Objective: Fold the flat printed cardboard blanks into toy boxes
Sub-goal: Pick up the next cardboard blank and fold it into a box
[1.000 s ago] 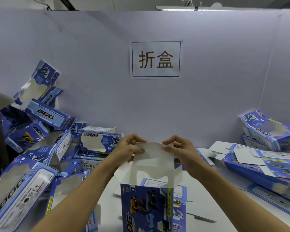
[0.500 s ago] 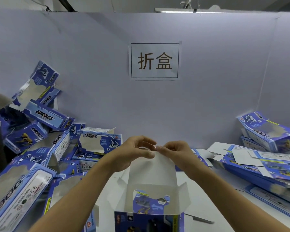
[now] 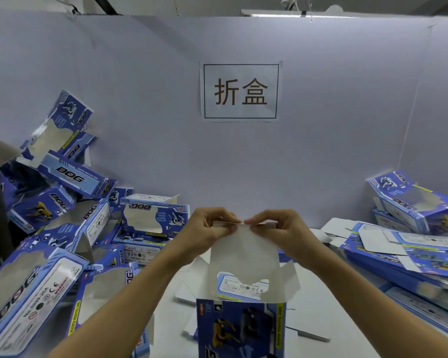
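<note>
Both hands, left (image 3: 207, 232) and right (image 3: 282, 232), pinch the top edge of the box's (image 3: 241, 326) raised white flap (image 3: 243, 254); the box stands upright just below them.

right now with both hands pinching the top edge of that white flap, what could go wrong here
1. Both the left hand and right hand pinch the tuck flap at its thin top edge; an uneven grip could crease it crooked or tear it.
2. The side flaps splay outward, so closing the tuck flap first might leave them outside.
3. The box stands unsupported; pressing down could tip it toward the pile of folded boxes.
</note>
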